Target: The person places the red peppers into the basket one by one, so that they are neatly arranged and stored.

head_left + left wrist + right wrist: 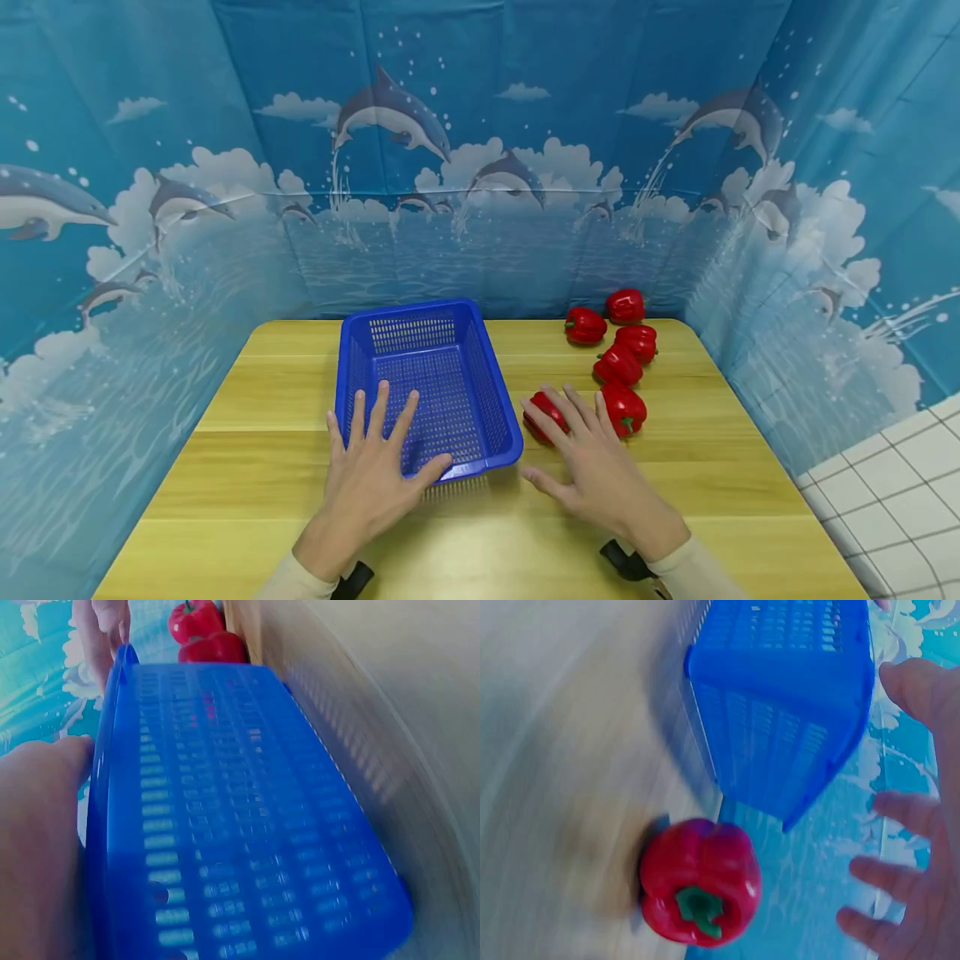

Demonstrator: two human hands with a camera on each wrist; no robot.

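Nearest you: pale sleeves [693, 567] and black straps [628, 562] at both wrists, on the yellow wood table [487, 546]. Your left hand [372, 479] is spread, thumb apart, over the near left corner of the blue basket [438, 387]; can't tell if it touches the rim. Your right hand [596, 467] is spread too, pinching nothing, above the near pepper [547, 407], just right of the basket. From the head, your fingers overlap that pepper; the right wrist view shows a gap between your fingertips and a pepper with its green stem toward the camera.

The second pepper [621, 408] sits just right of your right fingers. The head view gives you the basket's inside: bare mesh floor, upright on the table, with your left fingers across its near side. The left wrist view gives its slotted outer wall instead, red showing through the slots, two peppers past its end.

Farther back, on the right: a third pepper [618, 365], a fourth [637, 342] beside it, a fifth [585, 326] off to the left, and a sixth [626, 306] by the back edge. Behind the table: blue dolphin curtain [480, 242]; white tiles [900, 475] at right.
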